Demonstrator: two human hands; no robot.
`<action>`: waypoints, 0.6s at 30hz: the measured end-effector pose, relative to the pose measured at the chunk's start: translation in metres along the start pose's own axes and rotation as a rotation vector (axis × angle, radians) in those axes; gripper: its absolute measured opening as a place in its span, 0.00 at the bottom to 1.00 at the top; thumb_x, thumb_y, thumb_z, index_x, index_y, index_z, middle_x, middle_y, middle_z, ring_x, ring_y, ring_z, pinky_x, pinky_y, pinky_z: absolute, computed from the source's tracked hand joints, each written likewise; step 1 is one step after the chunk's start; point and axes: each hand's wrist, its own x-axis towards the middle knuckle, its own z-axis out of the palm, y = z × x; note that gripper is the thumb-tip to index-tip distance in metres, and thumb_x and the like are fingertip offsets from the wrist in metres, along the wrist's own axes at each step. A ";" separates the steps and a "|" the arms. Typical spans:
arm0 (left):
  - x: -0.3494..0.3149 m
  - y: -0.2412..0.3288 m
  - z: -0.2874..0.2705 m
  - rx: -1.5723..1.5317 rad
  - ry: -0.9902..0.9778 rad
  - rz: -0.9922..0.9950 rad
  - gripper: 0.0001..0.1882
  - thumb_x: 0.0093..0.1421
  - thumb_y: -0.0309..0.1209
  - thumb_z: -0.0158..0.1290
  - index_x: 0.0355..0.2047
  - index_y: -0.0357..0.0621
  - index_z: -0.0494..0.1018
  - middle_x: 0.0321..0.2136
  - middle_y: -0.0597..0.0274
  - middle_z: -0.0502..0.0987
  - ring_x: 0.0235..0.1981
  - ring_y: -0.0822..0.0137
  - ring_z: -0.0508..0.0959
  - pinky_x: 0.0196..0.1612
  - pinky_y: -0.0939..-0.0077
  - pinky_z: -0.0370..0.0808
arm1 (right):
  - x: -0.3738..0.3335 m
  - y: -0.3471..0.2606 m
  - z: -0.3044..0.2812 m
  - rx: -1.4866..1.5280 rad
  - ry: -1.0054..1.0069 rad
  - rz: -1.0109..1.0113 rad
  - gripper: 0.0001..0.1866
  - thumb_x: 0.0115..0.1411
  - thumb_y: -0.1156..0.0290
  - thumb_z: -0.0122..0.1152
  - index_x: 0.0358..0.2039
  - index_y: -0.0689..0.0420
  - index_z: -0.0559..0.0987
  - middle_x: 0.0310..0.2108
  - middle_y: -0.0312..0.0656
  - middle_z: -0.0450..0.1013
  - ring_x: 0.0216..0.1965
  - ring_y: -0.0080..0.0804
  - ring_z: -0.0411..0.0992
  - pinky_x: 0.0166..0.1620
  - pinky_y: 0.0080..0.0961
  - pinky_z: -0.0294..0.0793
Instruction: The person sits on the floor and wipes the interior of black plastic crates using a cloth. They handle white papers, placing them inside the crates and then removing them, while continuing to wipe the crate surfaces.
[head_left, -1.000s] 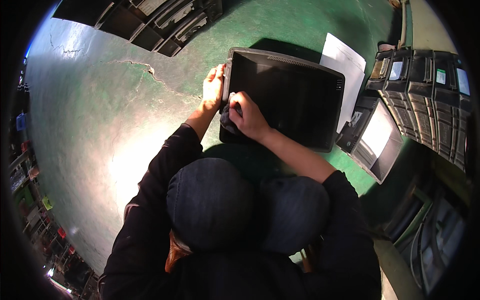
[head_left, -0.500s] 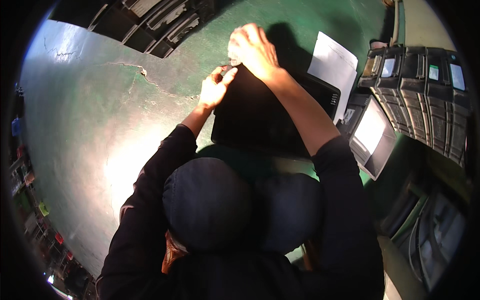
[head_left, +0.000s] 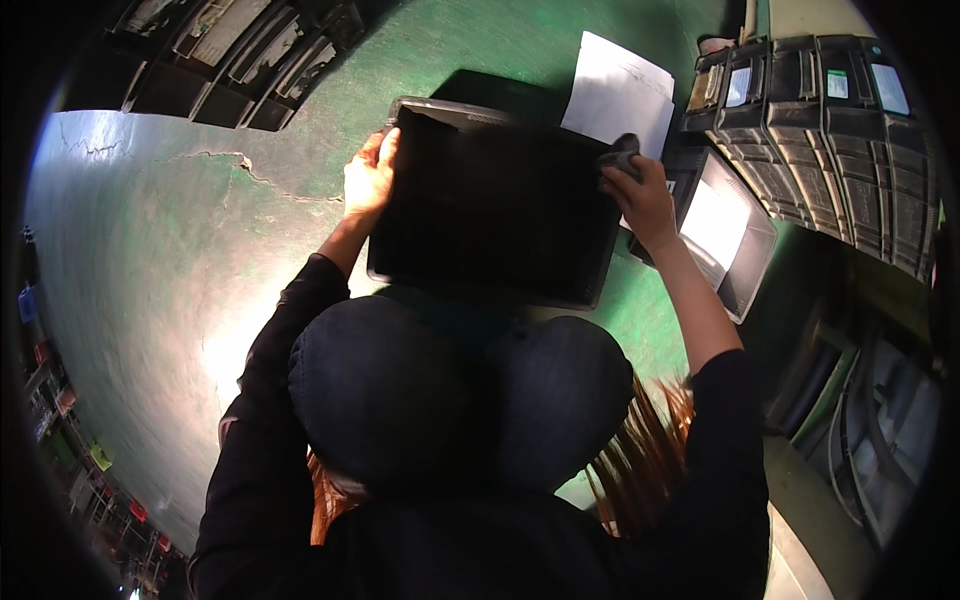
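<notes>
A flat black rectangular panel or shallow tray [head_left: 490,215] is in front of my knees, slightly tilted; whether it is hollow is lost in the dark. My left hand [head_left: 370,178] is closed on its left edge near the far left corner, thumb on top. At the far right corner my right hand [head_left: 643,198] grips a crumpled dark grey cloth [head_left: 622,152], which touches the black piece's edge.
White paper sheets [head_left: 620,95] lie on the green floor behind the black piece. To the right stand a dark open bin [head_left: 755,255] with white paper and stacked black crates [head_left: 810,140]. More black crates [head_left: 235,60] sit far left. A cracked floor stretches left.
My right hand has moved from the far left corner across to the far right corner. The black piece has turned slightly and is less covered by my arm. My left hand stays on its left side.
</notes>
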 end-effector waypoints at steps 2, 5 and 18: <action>-0.003 0.000 0.005 -0.057 0.011 0.002 0.28 0.58 0.50 0.50 0.48 0.38 0.69 0.44 0.45 0.74 0.47 0.56 0.74 0.50 0.72 0.68 | -0.035 -0.007 -0.002 -0.014 0.011 0.133 0.15 0.46 0.66 0.65 0.36 0.44 0.77 0.38 0.43 0.65 0.38 0.43 0.68 0.36 0.33 0.73; -0.006 0.017 0.000 -0.108 -0.046 -0.052 0.23 0.58 0.48 0.50 0.50 0.53 0.69 0.43 0.48 0.75 0.45 0.62 0.74 0.47 0.73 0.69 | -0.094 -0.037 -0.008 0.024 -0.085 0.257 0.15 0.45 0.65 0.66 0.36 0.44 0.78 0.38 0.44 0.65 0.40 0.44 0.69 0.37 0.34 0.73; -0.032 0.016 0.000 -0.173 0.113 -0.129 0.23 0.58 0.50 0.48 0.49 0.53 0.68 0.35 0.55 0.75 0.34 0.67 0.72 0.41 0.73 0.68 | -0.060 -0.175 0.039 0.286 0.000 0.093 0.11 0.46 0.68 0.65 0.33 0.48 0.77 0.36 0.39 0.66 0.35 0.36 0.71 0.32 0.28 0.74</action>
